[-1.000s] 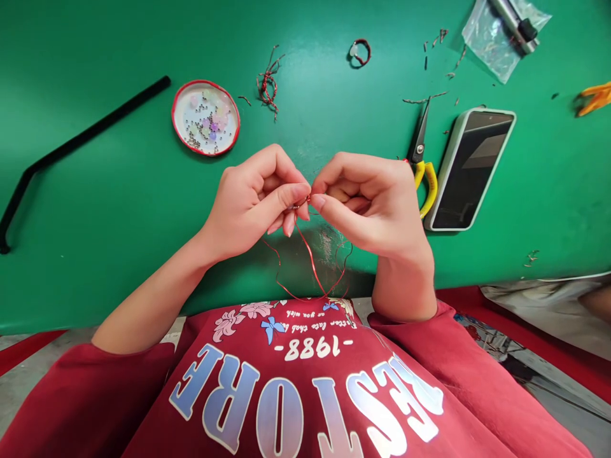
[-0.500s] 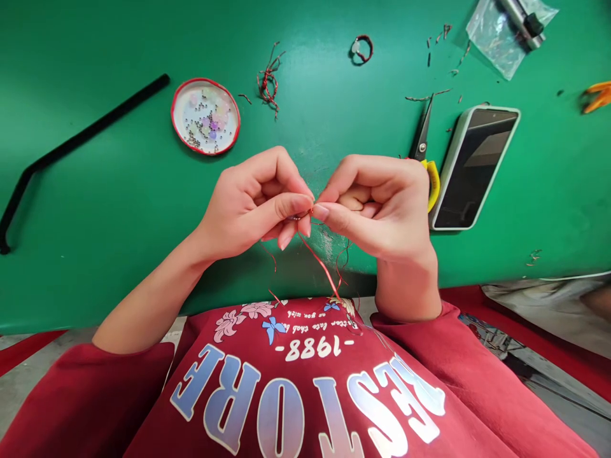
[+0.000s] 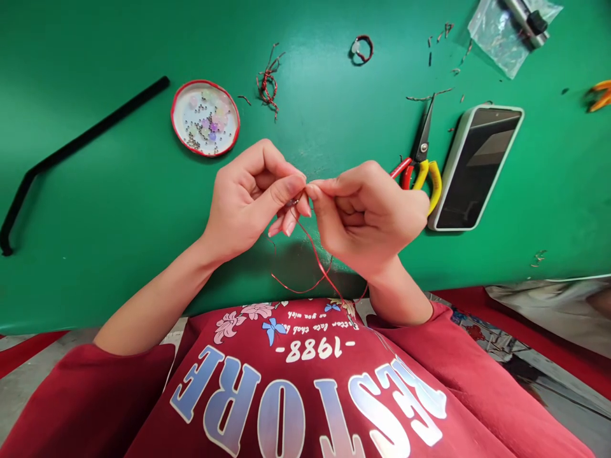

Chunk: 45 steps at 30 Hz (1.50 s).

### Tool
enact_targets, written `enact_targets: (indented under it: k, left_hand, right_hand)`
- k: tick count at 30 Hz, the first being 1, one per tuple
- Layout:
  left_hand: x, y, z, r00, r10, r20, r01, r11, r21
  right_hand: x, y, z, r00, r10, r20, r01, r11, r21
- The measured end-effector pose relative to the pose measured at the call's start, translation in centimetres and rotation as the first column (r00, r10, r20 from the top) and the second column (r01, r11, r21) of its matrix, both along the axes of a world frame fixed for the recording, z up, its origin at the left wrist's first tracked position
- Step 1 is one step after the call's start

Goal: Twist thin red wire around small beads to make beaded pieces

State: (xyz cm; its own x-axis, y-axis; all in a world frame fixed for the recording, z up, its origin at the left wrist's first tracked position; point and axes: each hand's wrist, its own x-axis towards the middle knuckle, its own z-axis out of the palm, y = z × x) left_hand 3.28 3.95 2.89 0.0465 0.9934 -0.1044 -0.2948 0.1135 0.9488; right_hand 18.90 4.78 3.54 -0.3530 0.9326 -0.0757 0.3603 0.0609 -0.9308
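My left hand (image 3: 251,200) pinches a small corded piece with tiny beads (image 3: 294,201), mostly hidden behind its thumb and fingers. Thin red cord (image 3: 314,249) hangs from it toward my shirt and curves in a loop below. At its right, my right hand (image 3: 365,213) is closed in a pinch, thumb and index tips touching those of the left. What lies between these right fingertips is too small to make out.
Beyond my hands on the green table (image 3: 119,191) are a red-rimmed lid of beads (image 3: 177,130), a cord bundle (image 3: 268,86) and a ring-shaped corded piece (image 3: 370,49). Scissors (image 3: 424,147), a phone (image 3: 480,168) and a plastic bag (image 3: 494,38) lie right. A black bar (image 3: 95,132) lies left.
Both hands have shifted slightly up and left. My right hand has turned, its wrist lower and further left, uncovering red and yellow handles. The red cord now hangs in a wider loop.
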Motion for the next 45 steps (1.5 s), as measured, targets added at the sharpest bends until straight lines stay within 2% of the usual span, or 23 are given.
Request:
enact_targets:
  k: [4,8,10,11,13,15,18,20,23,24,26,30,33,35,38,42,45]
  left_hand:
    - [0.4,0.0,-0.4,0.984,0.084,-0.158,-0.077,0.996,0.05]
    - [0.7,-0.5,-0.7,0.933,0.176,-0.315,-0.132,0.979,0.156]
    - [0.7,-0.8,-0.9,0.878,0.231,-0.42,-0.143,0.963,0.231]
    - [0.7,-0.9,-1.0,0.841,0.267,-0.47,-0.145,0.949,0.28]
    - [0.7,-1.2,-1.1,0.768,0.349,-0.537,-0.146,0.912,0.384]
    - [0.7,-1.3,-1.2,0.732,0.395,-0.555,-0.148,0.888,0.436]
    - [0.6,-1.1,-1.4,0.785,0.341,-0.517,-0.162,0.919,0.36]
    - [0.3,-0.8,-1.4,0.852,0.271,-0.448,-0.154,0.947,0.282]
    - [-0.1,-0.3,-0.9,0.935,0.16,-0.317,-0.102,0.976,0.193]
    - [-0.2,-0.2,-0.7,0.952,0.123,-0.28,-0.08,0.984,0.159]
    - [-0.3,-0.1,-0.3,0.972,0.058,-0.229,-0.04,0.996,0.081]
    - [-0.3,-0.3,-0.1,0.974,-0.035,-0.222,0.03,0.999,-0.027]
    - [-0.3,-0.4,-0.4,0.966,-0.063,-0.25,0.053,0.998,-0.043]
    - [-0.3,-0.3,-0.4,0.969,-0.075,-0.236,0.061,0.996,-0.065]
    - [-0.3,0.1,0.1,0.985,-0.106,-0.137,0.09,0.989,-0.118]
    - [-0.6,0.5,0.5,0.987,-0.162,0.014,0.162,0.971,-0.175]
    - [-0.9,0.7,0.4,0.979,-0.196,0.063,0.205,0.959,-0.196]
  right_hand:
    - [-0.5,-0.3,0.3,0.968,-0.11,0.226,0.042,0.956,0.289]
    - [-1.0,-0.5,0.2,0.93,-0.108,0.352,-0.039,0.922,0.386]
    - [-1.1,-0.5,-0.3,0.898,-0.154,0.413,-0.077,0.868,0.49]
    - [-1.1,-0.6,-0.6,0.882,-0.193,0.431,-0.093,0.824,0.559]
    - [-1.3,-0.6,-1.1,0.871,-0.255,0.42,-0.102,0.742,0.663]
    - [-1.5,-0.6,-1.2,0.889,-0.277,0.365,-0.072,0.701,0.709]
    - [-1.8,-0.2,-0.6,0.916,-0.278,0.288,-0.024,0.68,0.733]
    - [-1.7,0.2,0.3,0.94,-0.223,0.26,-0.007,0.746,0.666]
    - [-0.9,1.1,1.8,0.982,-0.039,0.187,-0.032,0.932,0.362]
    - [-0.5,1.4,2.2,0.988,0.023,0.15,-0.062,0.964,0.258]
    - [0.2,2.0,2.8,0.989,0.12,0.087,-0.13,0.985,0.11]
    - [1.1,2.6,3.1,0.966,0.247,0.083,-0.243,0.969,-0.047]
    - [1.1,2.6,2.7,0.954,0.274,0.119,-0.269,0.962,-0.051]
    - [1.1,2.6,2.4,0.96,0.268,0.086,-0.263,0.963,-0.063]
    - [1.1,2.9,2.2,0.963,0.26,-0.069,-0.268,0.945,-0.189]
    - [1.1,3.4,2.3,0.925,0.2,-0.324,-0.324,0.86,-0.395]
    - [0.9,3.4,2.3,0.906,0.124,-0.405,-0.323,0.821,-0.47]
